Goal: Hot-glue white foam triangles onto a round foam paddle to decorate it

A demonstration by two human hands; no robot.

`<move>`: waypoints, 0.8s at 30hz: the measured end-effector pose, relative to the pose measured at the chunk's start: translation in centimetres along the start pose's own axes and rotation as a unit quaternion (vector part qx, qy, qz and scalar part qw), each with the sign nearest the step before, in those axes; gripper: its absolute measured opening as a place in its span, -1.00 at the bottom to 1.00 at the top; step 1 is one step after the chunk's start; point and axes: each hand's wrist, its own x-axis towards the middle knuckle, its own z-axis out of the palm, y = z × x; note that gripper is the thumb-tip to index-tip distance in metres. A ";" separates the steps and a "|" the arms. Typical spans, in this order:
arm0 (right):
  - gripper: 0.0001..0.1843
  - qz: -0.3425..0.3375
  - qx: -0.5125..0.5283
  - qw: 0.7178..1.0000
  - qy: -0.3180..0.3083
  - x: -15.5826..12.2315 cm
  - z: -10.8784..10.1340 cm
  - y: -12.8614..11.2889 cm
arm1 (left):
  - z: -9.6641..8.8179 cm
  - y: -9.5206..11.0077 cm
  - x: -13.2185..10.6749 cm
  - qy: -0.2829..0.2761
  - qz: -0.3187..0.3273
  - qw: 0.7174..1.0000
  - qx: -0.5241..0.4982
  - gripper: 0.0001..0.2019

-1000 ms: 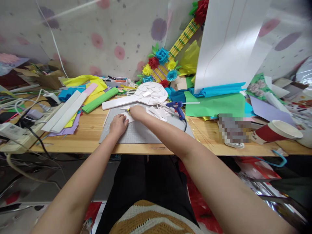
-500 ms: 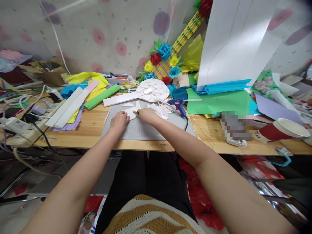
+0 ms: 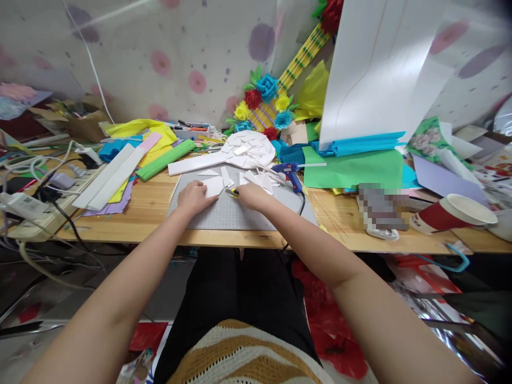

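- Head view, hands: the left hand [image 3: 193,198] lies on the near left of a white piece [image 3: 215,186], fingers spread and resting on it rather than clutching it. The right hand [image 3: 247,197] has its fingers curled around a yellow and black cutter [image 3: 232,192], whose tip points toward the piece, just beside its right edge.
- Head view, where the work lies: the piece is flat on the grey mat [image 3: 224,216], toward its left side, nearer the person than the white shape [image 3: 200,161].
- Head view, done: a strip [image 3: 227,176] and a thin sliver [image 3: 208,172] lie loose beyond the piece, and scraps [image 3: 262,181] are heaped to the right. The white shape has a long neck and a round body, the body overlaid with many flat bits; whether they are glued cannot be told.
- Head view, left: the piece has straight sides and corners, yet with the cutter so near, its trimming seems unfinished. It lies apart from the white shape, which remains plain white, while the guitar [image 3: 306,56] by the wall is coloured and flowered. The glue gun [image 3: 294,173] lies right of the scraps, with no hand on it. Overall, this looks like a middle stage.
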 end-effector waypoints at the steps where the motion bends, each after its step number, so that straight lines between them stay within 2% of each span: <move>1: -0.65 0.003 0.004 1.000 -0.003 0.1 -0.1 0.2 | 0.1 -0.1 0.1 0.010 -0.005 1.000 -0.017 -0.61; 4: -0.68 0.015 0.045 0.998 -0.035 0.5 -0.6 0.7 | 0.4 -0.6 0.5 0.037 -0.007 0.997 -0.072 -0.66; 7: -0.70 0.028 0.106 0.992 -0.064 0.6 -1.5 1.2 | 0.7 -1.0 0.8 0.017 0.014 0.997 -0.072 -0.45; 9: -0.72 0.038 0.150 0.986 -0.055 0.9 -1.9 1.5 | 0.8 -1.3 0.8 -0.003 0.024 0.998 -0.062 -0.35; 11: -0.71 0.048 0.212 0.976 -0.019 1.6 -2.0 1.6 | 0.8 -1.4 0.7 0.006 0.040 0.997 -0.070 -0.35; 14: -0.55 0.068 0.339 0.937 0.047 3.0 -1.4 1.2 | 0.5 -1.5 0.2 0.046 0.073 0.990 -0.116 -0.31; 15: -0.51 0.076 0.387 0.918 0.047 3.5 -1.1 1.0 | 0.2 -1.4 0.1 0.054 0.085 0.986 -0.134 -0.29; 17: -0.47 0.085 0.475 0.876 0.023 4.2 -0.8 0.6 | -0.3 -1.2 -0.2 0.060 0.099 0.979 -0.167 -0.25; 20: -0.54 0.076 0.557 0.827 -0.028 4.7 -0.7 0.3 | -1.2 -1.0 -0.3 0.059 0.103 0.973 -0.197 -0.23; 22: -0.59 0.064 0.576 0.814 -0.033 4.9 -0.7 0.3 | -1.6 -1.0 -0.3 0.052 0.098 0.973 -0.202 -0.23; 24: -0.56 0.071 0.569 0.820 0.005 5.2 -0.7 0.3 | -1.6 -0.9 -0.3 0.040 0.092 0.976 -0.193 -0.23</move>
